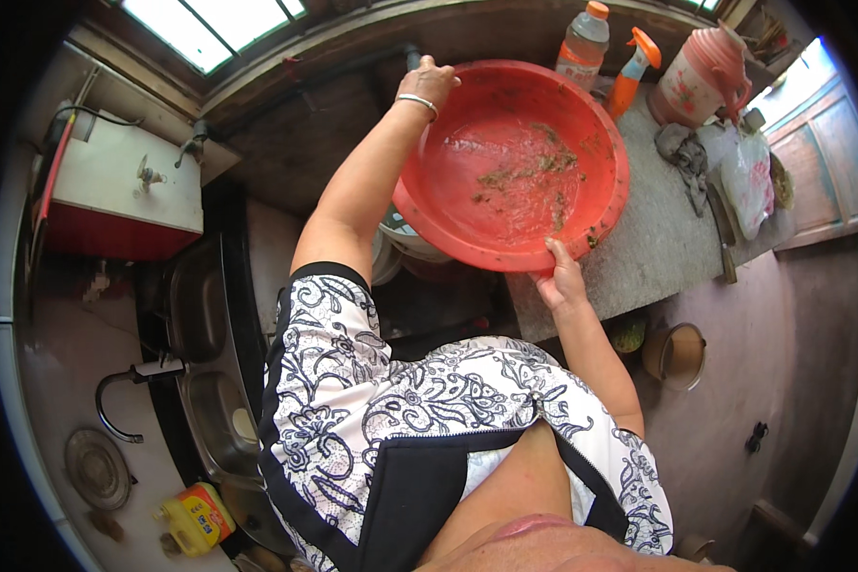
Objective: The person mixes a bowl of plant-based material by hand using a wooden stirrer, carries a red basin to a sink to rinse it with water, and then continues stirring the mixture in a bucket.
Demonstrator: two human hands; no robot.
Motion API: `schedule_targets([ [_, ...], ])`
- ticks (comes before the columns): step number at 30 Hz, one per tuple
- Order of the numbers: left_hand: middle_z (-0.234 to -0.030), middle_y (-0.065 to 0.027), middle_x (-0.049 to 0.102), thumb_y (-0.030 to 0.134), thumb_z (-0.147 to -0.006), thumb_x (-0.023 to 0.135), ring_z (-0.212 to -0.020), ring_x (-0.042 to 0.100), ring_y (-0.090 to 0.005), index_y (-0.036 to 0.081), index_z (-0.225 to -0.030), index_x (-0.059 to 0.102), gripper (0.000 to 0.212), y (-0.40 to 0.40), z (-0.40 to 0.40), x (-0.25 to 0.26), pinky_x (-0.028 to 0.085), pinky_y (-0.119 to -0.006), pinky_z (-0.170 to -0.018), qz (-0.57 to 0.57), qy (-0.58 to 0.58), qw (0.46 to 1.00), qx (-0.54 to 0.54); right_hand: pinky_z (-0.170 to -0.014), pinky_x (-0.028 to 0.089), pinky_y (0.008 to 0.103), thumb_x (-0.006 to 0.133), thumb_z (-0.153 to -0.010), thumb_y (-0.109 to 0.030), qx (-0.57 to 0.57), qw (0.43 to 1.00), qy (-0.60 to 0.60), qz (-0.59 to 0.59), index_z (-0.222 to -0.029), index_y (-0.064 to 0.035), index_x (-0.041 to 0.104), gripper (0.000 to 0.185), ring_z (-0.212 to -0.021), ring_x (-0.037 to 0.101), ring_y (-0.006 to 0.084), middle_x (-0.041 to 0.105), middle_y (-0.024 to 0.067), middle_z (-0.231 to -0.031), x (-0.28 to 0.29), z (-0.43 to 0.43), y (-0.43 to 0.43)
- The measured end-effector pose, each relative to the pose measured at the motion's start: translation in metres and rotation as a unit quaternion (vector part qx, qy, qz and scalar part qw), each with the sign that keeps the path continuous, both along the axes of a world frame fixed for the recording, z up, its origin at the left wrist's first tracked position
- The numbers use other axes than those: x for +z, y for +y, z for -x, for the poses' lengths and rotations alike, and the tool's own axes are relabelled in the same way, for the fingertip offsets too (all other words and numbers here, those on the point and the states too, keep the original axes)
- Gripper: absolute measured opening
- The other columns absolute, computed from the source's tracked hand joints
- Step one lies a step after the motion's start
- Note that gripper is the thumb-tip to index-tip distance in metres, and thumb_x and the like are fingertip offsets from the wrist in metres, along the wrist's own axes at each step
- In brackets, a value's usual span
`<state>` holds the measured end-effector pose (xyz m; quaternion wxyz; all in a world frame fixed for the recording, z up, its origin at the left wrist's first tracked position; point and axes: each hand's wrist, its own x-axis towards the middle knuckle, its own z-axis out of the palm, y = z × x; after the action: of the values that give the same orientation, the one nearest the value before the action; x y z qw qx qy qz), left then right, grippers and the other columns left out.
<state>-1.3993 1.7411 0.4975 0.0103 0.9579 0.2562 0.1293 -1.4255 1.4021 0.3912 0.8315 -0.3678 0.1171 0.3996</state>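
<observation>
A large red plastic basin (pixel 465 171) is held up in front of me, tilted, partly over the counter. My left hand (pixel 427 84), with a pale bangle at the wrist, grips its far left rim. On the near rim, my right hand (pixel 561 275) holds on with the thumb over the edge and fingers beneath. Wet green-brown plant scraps (pixel 558 161) cling to the basin's floor and wall, where a wet sheen shows. Under the basin's left side, a whitish bucket (pixel 407 239) is partly hidden.
On the grey countertop (pixel 676 243) stand a plastic bottle (pixel 585 43), an orange spray bottle (pixel 629 82) and a pink thermos flask (pixel 697 79). A rag (pixel 683 157), a knife (pixel 723 239) and a plastic bag (pixel 745 182) lie rightward. Left are a steel sink (pixel 218 407) and a yellow jug (pixel 196 518).
</observation>
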Motion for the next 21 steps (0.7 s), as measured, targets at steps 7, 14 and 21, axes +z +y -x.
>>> schedule_targets([
  [7, -0.105, -0.02, 0.051, 0.036, -0.086, 0.05, -0.086, 0.059, -0.0388, 0.015, -0.098, 0.058, 0.026, 0.0039, -0.0027, -0.0055, 0.051, -0.044, -0.073, -0.006, -0.009, 1.0, 0.0, -0.078, 0.052, 0.0435, 0.058, -0.081, -0.009, 0.003, 1.0, 0.004, 0.001, -0.113, -0.005, 0.045, 0.035, -0.096, 0.057, 0.0255, 0.054, 0.0105, -0.107, -0.0001, -0.0016, 0.0002],
  [14, -0.106, -0.0191, 0.051, 0.038, -0.086, 0.049, -0.089, 0.059, -0.0374, 0.015, -0.098, 0.059, 0.028, 0.0032, -0.0059, -0.0038, 0.049, -0.043, -0.076, -0.004, -0.008, 1.0, 0.013, -0.078, 0.052, 0.0442, 0.058, -0.08, -0.009, 0.002, 1.0, 0.007, 0.004, -0.113, -0.0043, 0.045, 0.035, -0.096, 0.057, 0.0262, 0.055, 0.011, -0.106, 0.001, -0.0042, 0.0004],
  [21, -0.105, -0.0194, 0.051, 0.039, -0.086, 0.049, -0.089, 0.059, -0.0375, 0.014, -0.099, 0.059, 0.029, 0.0048, -0.0088, -0.0033, 0.049, -0.043, -0.076, -0.007, -0.005, 1.0, 0.012, -0.076, 0.053, 0.0423, 0.058, -0.08, -0.009, 0.001, 1.0, -0.004, 0.002, -0.114, -0.0039, 0.045, 0.036, -0.096, 0.057, 0.0261, 0.055, 0.0106, -0.107, 0.0008, -0.0073, 0.0019],
])
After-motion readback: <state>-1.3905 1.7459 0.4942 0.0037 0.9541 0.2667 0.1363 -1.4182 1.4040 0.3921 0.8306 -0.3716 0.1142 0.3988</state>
